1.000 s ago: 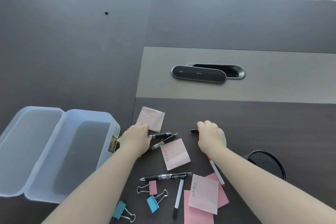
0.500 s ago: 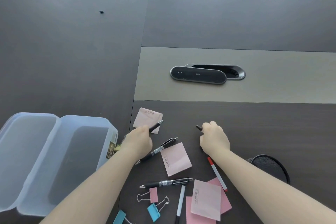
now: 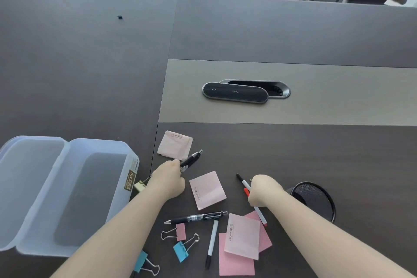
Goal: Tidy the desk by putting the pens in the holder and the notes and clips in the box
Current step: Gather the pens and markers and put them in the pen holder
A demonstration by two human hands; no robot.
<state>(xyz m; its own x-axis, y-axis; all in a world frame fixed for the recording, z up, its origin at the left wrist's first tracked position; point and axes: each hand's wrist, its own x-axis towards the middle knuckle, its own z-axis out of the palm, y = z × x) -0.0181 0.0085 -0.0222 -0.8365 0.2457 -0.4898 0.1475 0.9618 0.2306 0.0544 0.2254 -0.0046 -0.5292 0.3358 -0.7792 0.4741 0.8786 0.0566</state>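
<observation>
Two containers: open box far left, mesh holder beside right wrist | left hand fisted on black pen | right hand clutching markers | risk: loose bundle slipping short of rim.

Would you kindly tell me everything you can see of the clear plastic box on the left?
The box is translucent, frosted plastic, rectangular with rounded corners, and looks empty. Its hinged lid lies open flat on its left. A dark label with gold print sits on its right wall. It rests on the dark desk, left of the left hand. A yellowish clip lies right by its right wall; contact is unclear. The left forearm crosses in front of its near right corner.
</observation>
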